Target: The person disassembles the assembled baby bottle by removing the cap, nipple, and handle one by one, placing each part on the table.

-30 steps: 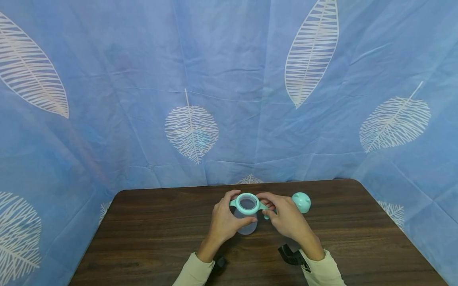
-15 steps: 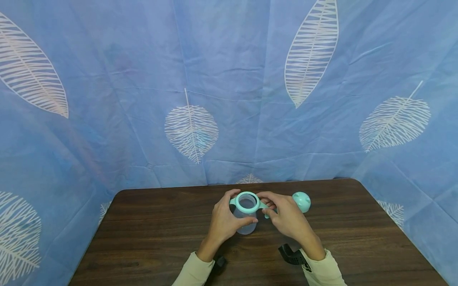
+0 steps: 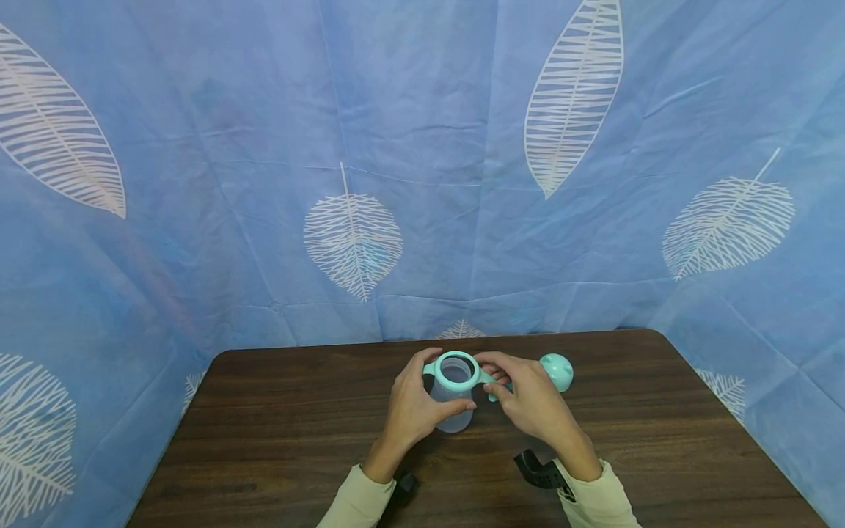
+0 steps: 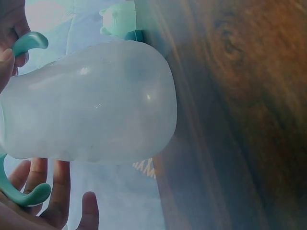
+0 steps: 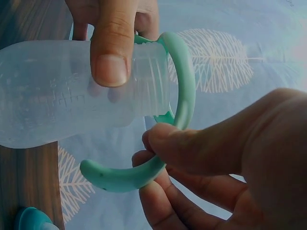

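A translucent baby bottle stands near the middle of the table, its threaded neck bare in the right wrist view. My left hand grips the bottle, thumb across its near side below the neck. Around the mouth sits a mint-green ring with two curved handles; a gap shows between its band and the bottle's rim. With thumb and fingers, my right hand pinches the ring's right-hand handle. In the left wrist view the other handle curves beside my left fingers.
A mint rounded cap with small ear-like bumps lies behind my right hand. Low in the right wrist view, a teal piece with a pale tip rests on the wooden table. A blue leaf-print cloth hangs behind the table.
The handle ring has risen slightly at the bottle's mouth, and a dark gap has opened inside its band. Both hands keep almost the same place.
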`<state>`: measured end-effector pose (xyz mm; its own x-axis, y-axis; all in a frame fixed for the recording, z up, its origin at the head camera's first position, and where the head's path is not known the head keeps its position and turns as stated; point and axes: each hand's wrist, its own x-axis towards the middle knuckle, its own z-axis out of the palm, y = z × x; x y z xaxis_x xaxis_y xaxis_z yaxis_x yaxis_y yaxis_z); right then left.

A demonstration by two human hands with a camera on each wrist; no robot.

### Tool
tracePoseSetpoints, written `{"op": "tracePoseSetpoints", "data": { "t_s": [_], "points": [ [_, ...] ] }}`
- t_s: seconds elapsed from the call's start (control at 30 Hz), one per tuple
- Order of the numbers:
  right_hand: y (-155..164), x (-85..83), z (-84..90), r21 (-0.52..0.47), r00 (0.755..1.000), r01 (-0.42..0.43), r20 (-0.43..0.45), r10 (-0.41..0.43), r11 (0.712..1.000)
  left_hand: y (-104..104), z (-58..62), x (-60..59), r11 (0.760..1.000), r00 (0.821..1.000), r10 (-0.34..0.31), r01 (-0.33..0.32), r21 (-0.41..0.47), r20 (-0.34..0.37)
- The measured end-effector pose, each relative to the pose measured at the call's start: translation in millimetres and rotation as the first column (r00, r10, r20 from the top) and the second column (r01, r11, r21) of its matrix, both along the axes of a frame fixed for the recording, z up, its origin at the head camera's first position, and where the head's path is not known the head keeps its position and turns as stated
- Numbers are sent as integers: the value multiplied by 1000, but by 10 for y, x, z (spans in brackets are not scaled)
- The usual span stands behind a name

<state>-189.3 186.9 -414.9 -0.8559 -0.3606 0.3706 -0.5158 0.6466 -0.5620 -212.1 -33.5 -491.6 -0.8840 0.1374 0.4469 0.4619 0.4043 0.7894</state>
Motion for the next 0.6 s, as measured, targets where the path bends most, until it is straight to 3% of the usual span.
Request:
{"op": "tracePoseSetpoints", "data": {
  "t_s": [0.6],
  "points": [
    [14,1,34,-63,999,42,27,-40,997,-19,28,9,999,999,20,-21,28,46]
  ]
}}
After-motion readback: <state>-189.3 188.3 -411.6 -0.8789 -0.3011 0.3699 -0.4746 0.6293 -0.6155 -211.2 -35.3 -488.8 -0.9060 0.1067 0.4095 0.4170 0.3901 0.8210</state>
